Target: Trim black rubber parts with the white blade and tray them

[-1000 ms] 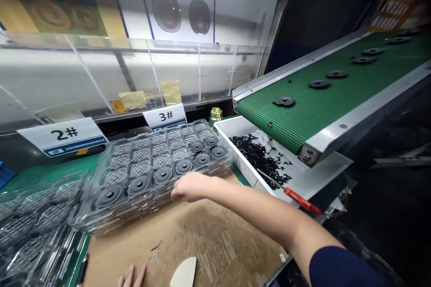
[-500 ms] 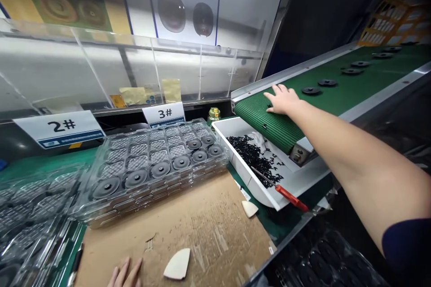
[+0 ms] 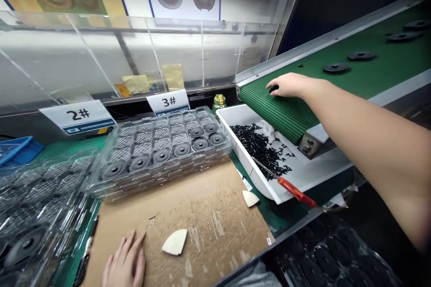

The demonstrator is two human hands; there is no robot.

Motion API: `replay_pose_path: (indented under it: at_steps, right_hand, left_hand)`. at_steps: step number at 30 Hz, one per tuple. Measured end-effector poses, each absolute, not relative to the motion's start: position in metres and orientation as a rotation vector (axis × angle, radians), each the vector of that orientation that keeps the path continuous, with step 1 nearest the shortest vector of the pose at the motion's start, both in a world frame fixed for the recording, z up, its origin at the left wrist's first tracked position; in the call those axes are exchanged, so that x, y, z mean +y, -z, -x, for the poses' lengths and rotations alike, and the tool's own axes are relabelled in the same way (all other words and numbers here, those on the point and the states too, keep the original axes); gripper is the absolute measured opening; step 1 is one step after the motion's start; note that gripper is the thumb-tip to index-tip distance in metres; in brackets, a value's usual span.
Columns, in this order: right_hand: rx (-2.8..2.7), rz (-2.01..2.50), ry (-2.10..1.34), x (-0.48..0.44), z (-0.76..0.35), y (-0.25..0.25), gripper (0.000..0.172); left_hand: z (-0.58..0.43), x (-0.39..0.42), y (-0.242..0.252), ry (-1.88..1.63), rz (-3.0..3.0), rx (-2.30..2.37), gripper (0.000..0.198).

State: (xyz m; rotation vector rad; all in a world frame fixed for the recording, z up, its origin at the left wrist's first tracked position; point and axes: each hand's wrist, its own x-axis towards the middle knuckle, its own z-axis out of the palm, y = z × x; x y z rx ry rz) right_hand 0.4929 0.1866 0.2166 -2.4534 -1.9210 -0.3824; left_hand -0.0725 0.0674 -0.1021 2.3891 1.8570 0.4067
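My right hand (image 3: 290,85) reaches out onto the near end of the green conveyor belt (image 3: 363,76), its fingers curled over a small black disc (image 3: 273,89) that is mostly hidden under them. More black discs (image 3: 336,68) ride the belt farther back. My left hand (image 3: 124,263) lies flat and open on the brown cardboard sheet (image 3: 202,215) at the bottom, holding nothing. A stack of clear plastic trays (image 3: 161,152) sits beyond the cardboard, its near pockets filled with black discs.
A white bin (image 3: 245,168) of small black parts sits under the belt's end, a red-handled tool (image 3: 296,192) on its rim. More clear trays (image 3: 37,206) pile at the left. Labels 2# (image 3: 79,114) and 3# (image 3: 169,101) stand behind. Two cream wedge-shaped pieces (image 3: 175,242) lie on the cardboard.
My right hand left the tray stack, swung right to the belt's end, and its spread fingers have now curled over a disc. My left hand shows more fully on the cardboard.
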Motion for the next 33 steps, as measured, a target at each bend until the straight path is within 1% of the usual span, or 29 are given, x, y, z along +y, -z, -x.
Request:
replay_pose_path:
  at_steps: [1,3,6,8,10,12,13,15,17,18,20,22,24,25,28,29,30,33]
  right_hand:
    - [-1.928,2.473,0.349,0.184,-0.494,-0.217,0.027]
    - [-1.915,2.504,0.327,0.179,-0.491,-0.222,0.027]
    - [-1.898,2.44,0.398,0.171,-0.463,-0.235,0.034]
    - [-1.977,2.285,0.311,0.164,-0.429,-0.24,0.042]
    - [-2.159,2.013,0.034,0.151,-0.384,-0.239,0.05]
    - [-2.381,1.658,-0.279,0.132,-0.334,-0.229,0.052]
    - [-2.474,1.485,-0.407,0.121,-0.309,-0.221,0.051]
    - [-2.586,1.209,-0.705,0.097,-0.265,-0.199,0.049]
    - [-2.647,1.039,-0.947,0.076,-0.232,-0.174,0.052]
    - [-2.665,1.021,-0.953,0.068,-0.22,-0.162,0.054]
    - [-2.689,1.076,-0.755,0.057,-0.206,-0.14,0.054]
    - [-2.674,1.136,-0.511,0.049,-0.201,-0.123,0.054]
    - [-2.629,1.138,-0.454,0.042,-0.199,-0.109,0.056]
    - [-2.596,1.126,-0.475,0.037,-0.198,-0.101,0.062]
    - [-2.497,1.12,-0.547,0.024,-0.185,-0.072,0.091]
    - [-2.474,1.131,-0.567,0.02,-0.179,-0.062,0.095]
    - [-2.453,1.137,-0.594,0.017,-0.172,-0.052,0.093]
    - [-2.363,1.147,-0.709,0.01,-0.153,-0.031,0.069]
  left_hand:
    - [0.071,0.068,0.1,-0.433,-2.348,1.852,0.048]
    - [0.068,0.068,0.095,-0.511,-2.219,1.834,0.049]
    - [0.058,0.063,0.074,-0.712,-1.895,1.757,0.046]
    - [0.043,0.056,0.05,-0.873,-1.656,1.668,0.042]
    - [0.019,0.047,0.02,-0.98,-1.389,1.531,0.036]
    - [-0.009,0.04,-0.009,-0.999,-0.977,1.208,0.032]
    - [-0.022,0.037,-0.022,-0.973,-0.731,0.974,0.032]
    - [-0.045,0.032,-0.04,-0.773,-0.333,0.6,0.034]
    - [-0.057,0.027,-0.049,-0.649,-0.119,0.353,0.038]
    - [-0.059,0.024,-0.049,-0.632,-0.044,0.269,0.038]
    - [-0.055,0.018,-0.046,-0.62,0.065,0.198,0.042]
    - [-0.045,0.012,-0.038,-0.632,0.137,0.217,0.044]
    - [-0.032,0.007,-0.031,-0.666,0.18,0.257,0.044]
    - [-0.026,0.004,-0.029,-0.694,0.198,0.277,0.044]
    - [-0.016,-0.001,-0.023,-0.746,0.242,0.343,0.047]
    - [-0.014,-0.002,-0.021,-0.759,0.249,0.367,0.047]
    - [-0.012,-0.003,-0.018,-0.775,0.252,0.391,0.047]
    - [-0.006,-0.008,-0.009,-0.811,0.199,0.474,0.048]
